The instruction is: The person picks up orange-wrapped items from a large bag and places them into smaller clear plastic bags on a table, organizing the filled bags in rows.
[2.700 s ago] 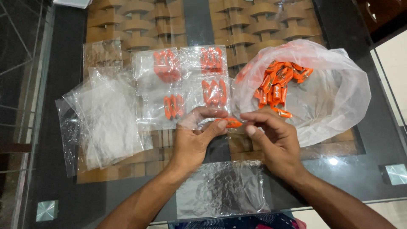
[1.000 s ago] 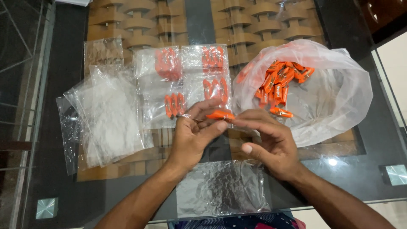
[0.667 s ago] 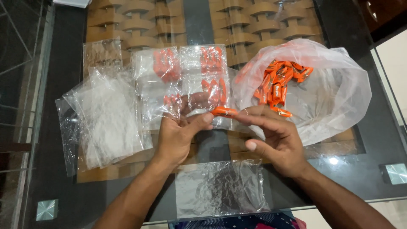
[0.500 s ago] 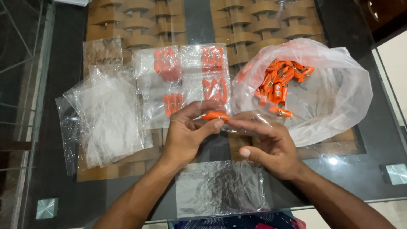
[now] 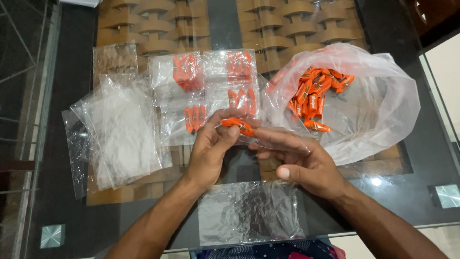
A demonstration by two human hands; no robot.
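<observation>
From the head camera: your left hand [image 5: 211, 148] pinches an orange candy [image 5: 237, 125] at the mouth of a small clear bag [image 5: 268, 139], which your right hand [image 5: 299, 160] grips over the glass table [image 5: 431, 163]. Filled packets [image 5: 211, 91] lie just beyond, the big candy bag [image 5: 378, 105] to the right, and empty bags [image 5: 115, 129] to the left.

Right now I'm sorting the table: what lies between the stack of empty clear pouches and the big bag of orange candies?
In the head view, small clear pouches filled with orange candies lie between the empty pouch stack and the big bag.
</observation>
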